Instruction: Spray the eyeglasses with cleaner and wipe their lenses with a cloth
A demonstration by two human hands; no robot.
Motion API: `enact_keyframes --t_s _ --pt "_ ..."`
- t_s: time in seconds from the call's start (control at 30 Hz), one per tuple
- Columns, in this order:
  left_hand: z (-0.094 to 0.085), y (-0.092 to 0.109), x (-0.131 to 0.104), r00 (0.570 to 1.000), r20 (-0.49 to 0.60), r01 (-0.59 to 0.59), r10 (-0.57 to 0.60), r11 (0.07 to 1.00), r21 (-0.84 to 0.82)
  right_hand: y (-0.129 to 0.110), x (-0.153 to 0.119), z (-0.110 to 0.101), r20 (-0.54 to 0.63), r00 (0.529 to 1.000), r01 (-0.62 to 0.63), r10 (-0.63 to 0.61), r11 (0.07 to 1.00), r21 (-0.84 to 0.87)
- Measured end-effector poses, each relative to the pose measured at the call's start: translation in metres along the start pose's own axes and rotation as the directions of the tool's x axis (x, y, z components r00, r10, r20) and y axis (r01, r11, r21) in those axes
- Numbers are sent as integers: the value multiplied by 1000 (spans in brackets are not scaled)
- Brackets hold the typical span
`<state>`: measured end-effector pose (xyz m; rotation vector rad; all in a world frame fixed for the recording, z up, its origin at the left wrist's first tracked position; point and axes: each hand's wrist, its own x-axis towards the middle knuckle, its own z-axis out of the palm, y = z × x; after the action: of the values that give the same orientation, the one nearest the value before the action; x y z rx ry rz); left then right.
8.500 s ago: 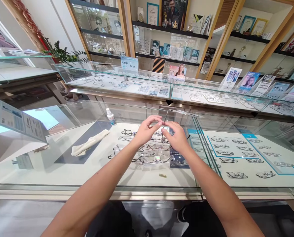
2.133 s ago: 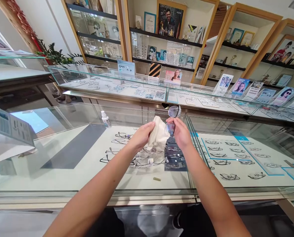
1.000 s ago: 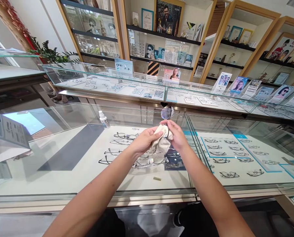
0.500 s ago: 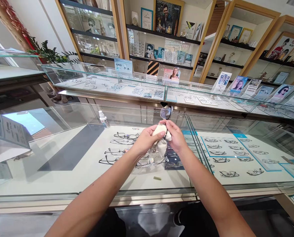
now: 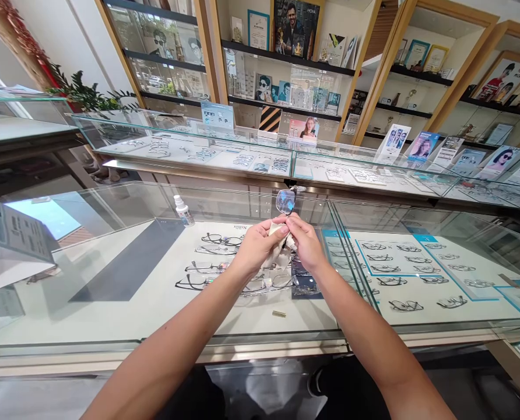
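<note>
Glasses (image 5: 285,202) have turned slightly leftward since half a second ago, one shiny, rounded lens showing above both hands, over a glass counter (image 5: 89,324).
Left hand (image 5: 256,246) pinches a soft, crumpled cream cloth (image 5: 278,258); right hand (image 5: 307,244) grasps the glasses. "HOYA" reads on a poster (image 5: 297,29) behind; the white plastic bottle (image 5: 183,211) has unreadable print.

Matt cloth (image 5: 279,256), glossy eyeglass lens (image 5: 285,201), smooth glass counter (image 5: 89,321); bottle (image 5: 183,211) apparently plastic.

"How are the glasses (image 5: 285,202) sitting?"
"On end, bluish-glinting lens uppermost, lower part hidden."
"And the cloth (image 5: 281,258)?"
"Cream, crumpled, bunched below that lens between left hand (image 5: 258,242) and right hand (image 5: 307,240)."
</note>
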<state>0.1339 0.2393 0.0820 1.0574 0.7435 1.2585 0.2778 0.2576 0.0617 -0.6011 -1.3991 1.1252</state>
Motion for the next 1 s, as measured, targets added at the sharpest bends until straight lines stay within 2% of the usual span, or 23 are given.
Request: enact_keyframes --t_s 0.13,0.3,0.47,0.57,0.7,0.83,1.0 --pt "0 -3 1 1000 -24 -20 19 1000 -15 -6 0 -1 24 999 27 -26 999 -43" --pt "-4 -8 1 998 30 -53 52 998 20 -11 2 -4 17 998 54 -53 996 -65" --pt "-6 -8 1 995 80 -60 56 997 46 -12 2 -8 -20 999 26 -27 999 -41" --pt "-8 -6 1 991 130 -31 27 999 26 -13 2 -8 -73 997 -21 22 1000 21" --pt "-9 -5 1 987 159 -27 24 999 17 -16 4 -5 -126 986 -84 110 977 195" --pt "-7 -3 0 992 119 -34 30 999 34 -14 4 -2 -118 983 -101 138 957 271" --pt "-3 -1 -3 999 41 -15 13 998 66 -10 3 -1 -91 988 -106 124 977 188"
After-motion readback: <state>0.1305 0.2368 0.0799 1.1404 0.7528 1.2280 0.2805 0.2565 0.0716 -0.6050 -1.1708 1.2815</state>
